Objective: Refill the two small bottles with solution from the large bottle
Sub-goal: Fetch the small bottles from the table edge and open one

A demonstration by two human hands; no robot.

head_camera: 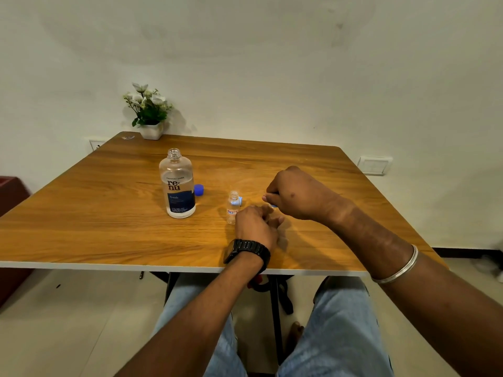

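Large clear plastic bottle w/ dark blue "renu" label [177, 186] stands upright on the wood-grain table [81, 213], left of centre, mouth open, no cap on. Its round blue cap [199, 190] lies on the tabletop just beside it, to its right. Liquid looks to reach roughly the top of the label, so approx half to two-thirds full; clear fluid, hard to be exact.

Small clear bottle w/ red-white label [233, 207] stands upright, uncapped, just left of the left hand [255, 227]. Appears empty or near empty, can't confirm. A bit of light blue shows behind it, prob its cap.

2nd small bottle: not clearly visible. Left hand fingers are curled inward at table level, likely round it, but the object is hidden, so can't tell what they hold. Right hand [294, 194] is raised slightly, fingers curled w/ thumb and forefinger pinched; a sliver of blue [273, 205] peeks below, prob a small cap, not certain.

Handling, judged: big bottle is moderately heavy w/ liquid, smooth rigid-ish plastic, may be slippery; grip round the mid body at the label, tilt slowly. Small bottles are very light, tip easily, narrow mouths; steady one at the base w/ other hand while pouring. Spill risk high.

White pot w/ artificial flowers [149, 112] at far corner.
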